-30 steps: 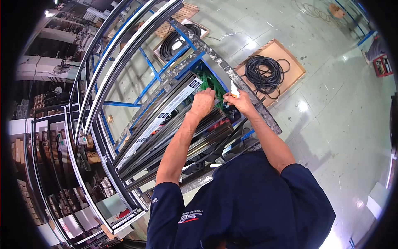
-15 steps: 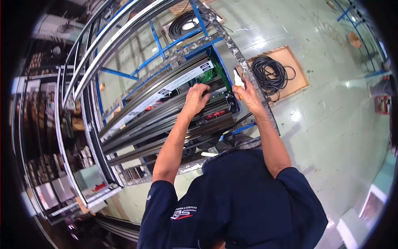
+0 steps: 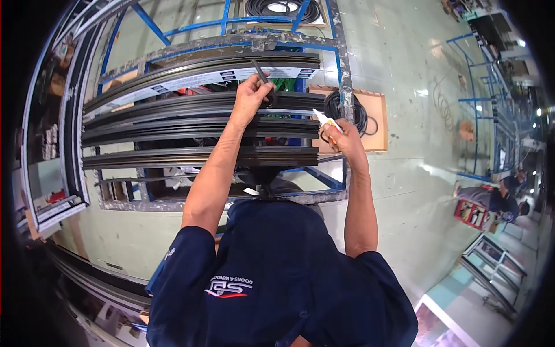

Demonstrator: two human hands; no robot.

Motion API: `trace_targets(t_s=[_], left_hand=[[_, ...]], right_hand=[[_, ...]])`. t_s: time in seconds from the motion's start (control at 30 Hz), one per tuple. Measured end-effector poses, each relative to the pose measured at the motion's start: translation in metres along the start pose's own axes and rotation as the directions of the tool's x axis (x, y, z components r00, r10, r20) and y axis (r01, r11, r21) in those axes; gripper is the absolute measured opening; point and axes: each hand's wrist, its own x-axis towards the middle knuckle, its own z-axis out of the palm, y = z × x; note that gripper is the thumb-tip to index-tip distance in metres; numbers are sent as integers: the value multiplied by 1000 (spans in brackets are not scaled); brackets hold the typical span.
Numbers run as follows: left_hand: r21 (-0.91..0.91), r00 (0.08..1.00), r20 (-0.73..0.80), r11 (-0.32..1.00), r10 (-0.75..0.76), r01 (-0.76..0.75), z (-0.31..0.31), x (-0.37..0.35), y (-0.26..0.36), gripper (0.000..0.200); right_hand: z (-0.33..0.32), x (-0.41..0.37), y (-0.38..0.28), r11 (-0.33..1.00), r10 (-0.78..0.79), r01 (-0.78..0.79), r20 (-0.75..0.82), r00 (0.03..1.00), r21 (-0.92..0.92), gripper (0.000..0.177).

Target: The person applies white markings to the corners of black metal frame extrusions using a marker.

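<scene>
My left hand (image 3: 250, 101) is closed, pinching a short dark strip (image 3: 259, 70) that looks like rubber gasket; its lower end curls beneath the fingers. Below that hand lie long black frame profiles (image 3: 173, 106), set in several rows across a blue metal rack. My right hand (image 3: 345, 139) is wrapped round a small white glue bottle (image 3: 328, 122) with an orange-marked label. The bottle's nozzle points up and left, near the right ends of the profiles.
A cardboard box lid (image 3: 377, 118) on the floor holds a coil of black cord (image 3: 348, 111). Another coil (image 3: 277, 9) lies beyond the rack's worn frame (image 3: 345, 63). Another person (image 3: 497, 199) is low at the far right, beside a red crate (image 3: 471, 213).
My left hand has risen from among the profiles and now shows the dark strip in its fingers. The glue bottle's nozzle now points over the profile ends. My view has turned.
</scene>
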Motion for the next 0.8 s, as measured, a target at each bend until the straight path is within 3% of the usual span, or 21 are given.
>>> trace_targets(t_s=[0.23, 0.8], left_hand=[[-72, 1000, 10, 997, 19, -18, -5, -3, 4, 39], [-106, 998, 55, 994, 20, -14, -14, 0, 5, 43]], right_hand=[[20, 14, -11, 991, 69, -72, -26, 997, -112, 46], [45, 12, -17, 989, 55, -75, -149, 987, -129, 46]])
